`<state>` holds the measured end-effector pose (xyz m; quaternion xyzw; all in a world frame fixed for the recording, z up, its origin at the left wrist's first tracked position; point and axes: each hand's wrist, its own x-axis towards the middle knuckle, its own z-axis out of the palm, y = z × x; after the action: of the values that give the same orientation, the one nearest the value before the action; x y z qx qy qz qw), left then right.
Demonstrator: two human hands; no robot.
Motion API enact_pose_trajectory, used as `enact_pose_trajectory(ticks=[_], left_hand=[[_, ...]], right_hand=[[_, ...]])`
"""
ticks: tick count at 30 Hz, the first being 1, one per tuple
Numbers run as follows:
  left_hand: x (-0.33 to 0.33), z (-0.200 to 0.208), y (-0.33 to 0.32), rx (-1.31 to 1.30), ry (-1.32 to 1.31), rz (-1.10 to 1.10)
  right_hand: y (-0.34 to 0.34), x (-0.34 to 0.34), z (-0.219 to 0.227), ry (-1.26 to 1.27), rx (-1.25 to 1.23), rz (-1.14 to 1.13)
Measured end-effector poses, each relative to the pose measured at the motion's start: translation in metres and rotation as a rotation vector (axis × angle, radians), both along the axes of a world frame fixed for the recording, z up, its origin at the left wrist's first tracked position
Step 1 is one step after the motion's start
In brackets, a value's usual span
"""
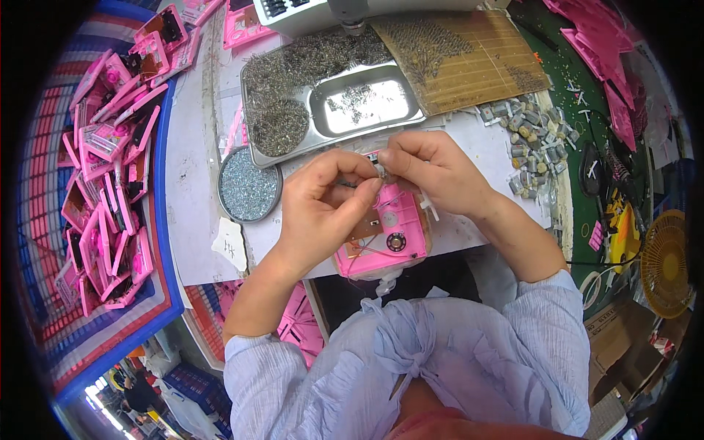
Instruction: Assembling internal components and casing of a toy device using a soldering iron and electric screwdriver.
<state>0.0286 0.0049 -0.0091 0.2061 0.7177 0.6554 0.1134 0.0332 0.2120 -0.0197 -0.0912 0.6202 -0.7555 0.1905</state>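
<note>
Left hand (319, 196) and right hand (438, 174): fingers pinched closed on a small part (380, 171), mostly hidden; pink case (415, 229) beneath; tray (323, 141) adjacent, probably for short reach.

The person wore a pale lavender-blue blouse (488, 374) of thin, finely crinkled fabric. A soft knotted bow (412, 357) sat at the chest, with loose gathered folds around it. The left sleeve (262, 381) and right sleeve (546, 323) were loose, ending around the elbows; both forearms were bare.
</note>
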Motion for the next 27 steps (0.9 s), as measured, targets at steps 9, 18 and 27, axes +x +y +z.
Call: enact_pose_trajectory(ticks=[9,18,27], left_hand=[[0.009,0.000,-0.002,0.013,-0.014,0.053],[0.014,0.005,-0.006,0.154,-0.133,0.054],[0.016,0.010,-0.002,0.129,-0.029,0.050]], right_hand=[[-0.007,0.009,0.002,0.020,0.002,-0.051],[0.002,0.008,-0.002,0.316,0.123,-0.071],[0.002,0.016,0.007,0.200,0.076,-0.030]])
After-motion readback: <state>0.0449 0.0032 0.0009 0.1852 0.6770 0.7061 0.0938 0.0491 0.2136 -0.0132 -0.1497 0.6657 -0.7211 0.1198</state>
